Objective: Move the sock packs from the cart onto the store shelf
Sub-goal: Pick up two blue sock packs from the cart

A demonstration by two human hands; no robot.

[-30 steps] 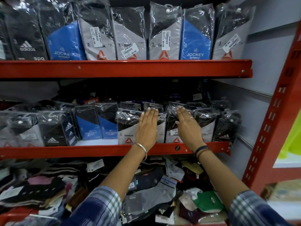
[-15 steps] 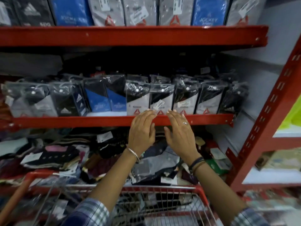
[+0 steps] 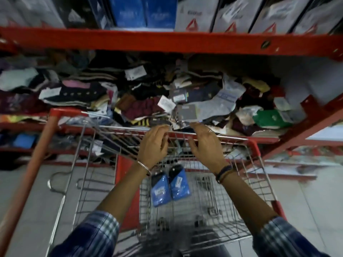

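Fingers loose and spread on both sides, gripping nothing: the left hand [image 3: 153, 145] and the right hand [image 3: 205, 144] hang side by side, palms down, over the far rim of the wire cart [image 3: 259, 182]. Neither touches a pack. Down below them, on the cart's wire floor, lie two blue sock packs [image 3: 169, 184], flat, touching along their long edges, dark tops pointing toward the shelving. I see no other packs in the basket, though the picture is smeared. Beyond the cart rim, the lower shelf is a heap of loose socks [image 3: 148, 97]; above it runs the red shelf edge [image 3: 167, 41], with boxed packs lined up on top. To my eye this is the reach for the next load. What it calls for: drop both hands straight down into the basket, close on the blue pair, lift clear of the wire.
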